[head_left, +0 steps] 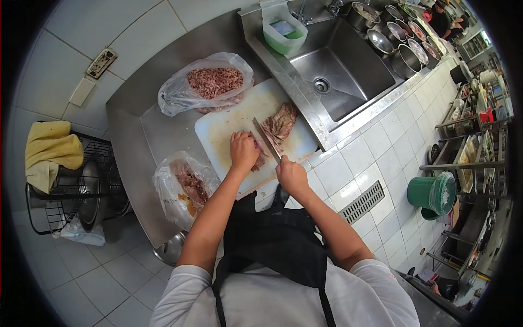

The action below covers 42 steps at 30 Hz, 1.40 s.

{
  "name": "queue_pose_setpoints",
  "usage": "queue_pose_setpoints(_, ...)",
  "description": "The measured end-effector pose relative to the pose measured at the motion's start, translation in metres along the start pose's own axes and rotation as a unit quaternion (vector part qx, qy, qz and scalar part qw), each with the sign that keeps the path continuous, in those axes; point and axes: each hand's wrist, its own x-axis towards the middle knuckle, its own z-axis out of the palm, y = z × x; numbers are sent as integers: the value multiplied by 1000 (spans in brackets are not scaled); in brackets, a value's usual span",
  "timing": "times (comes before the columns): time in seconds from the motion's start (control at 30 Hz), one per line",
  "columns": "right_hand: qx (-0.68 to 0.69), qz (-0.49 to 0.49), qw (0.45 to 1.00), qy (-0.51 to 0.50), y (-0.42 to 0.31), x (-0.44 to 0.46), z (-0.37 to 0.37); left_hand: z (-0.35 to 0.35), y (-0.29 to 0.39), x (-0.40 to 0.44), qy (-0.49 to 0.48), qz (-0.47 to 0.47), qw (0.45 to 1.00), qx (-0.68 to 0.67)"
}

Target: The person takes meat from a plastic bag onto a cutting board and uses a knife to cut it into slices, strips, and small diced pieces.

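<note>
My right hand [292,176] grips the handle of a kitchen knife [266,138], its blade lying across the white cutting board [215,128]. Beside the blade, the curled fingers of my left hand [244,150] press down on a piece of meat [258,159], partly hidden under them. On the blade's other side rests a pile of cut meat [281,125]. A clear plastic bag of chopped meat [215,82] sits at the board's far edge. Near my left forearm, another plastic bag [163,180] holds a larger chunk of meat [192,185].
To the right of the board is a steel sink [348,71], with a green-and-white plastic container [284,30] on its rim. Several metal bowls [381,41] stand beyond it. A black wire rack [92,193] with a yellow cloth [52,152] is at left; a green bucket [422,192] stands right.
</note>
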Motion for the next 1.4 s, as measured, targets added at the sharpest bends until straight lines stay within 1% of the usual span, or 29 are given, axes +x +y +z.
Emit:
queue_pose_setpoints(0.07,3,-10,1000,-4,-4,-2,3,-3,2,3,-27,-2,999,30)
queue_pose_setpoints(0.17,1,-20,1000,-11,-4,-1,10,2,4,4,-4,-11,999,31)
queue_pose_setpoints(0.37,-17,-31,999,-23,0,0,18,12,-3,-1,50,33,997,51)
queue_pose_setpoints(0.47,-27,-32,999,-31,-1,3,23,2,0,1,-2,13,999,49)
queue_pose_setpoints(0.57,-21,-37,998,-39,-3,13,29,3,-2,3,-13,9,998,53)
queue_pose_setpoints(0.67,-7,-40,998,-37,-8,31,39,7,-4,4,13,7,999,52)
queue_pose_setpoints(0.73,4,-27,999,-32,-13,42,47,4,-6,5,-5,1,999,49)
queue_pose_setpoints(0.87,1,-38,999,-26,-12,45,41,1,-6,10,-5,-6,997,71)
queue_pose_setpoints(1.07,-14,-42,999,-23,-2,40,39,8,-6,10,20,-39,997,61)
queue_pose_setpoints(1.17,-17,-35,999,-32,-4,42,51,10,-11,12,26,-33,997,59)
queue_pose_setpoints(1.27,-20,-40,999,-23,-6,56,53,15,-19,20,14,-48,996,70)
queue_pose_setpoints(1.37,-21,-40,999,-13,-5,50,61,18,-19,17,45,-49,995,79)
queue_pose_setpoints(1.4,-20,-48,999,-7,-4,48,61,20,-18,14,42,-57,994,84)
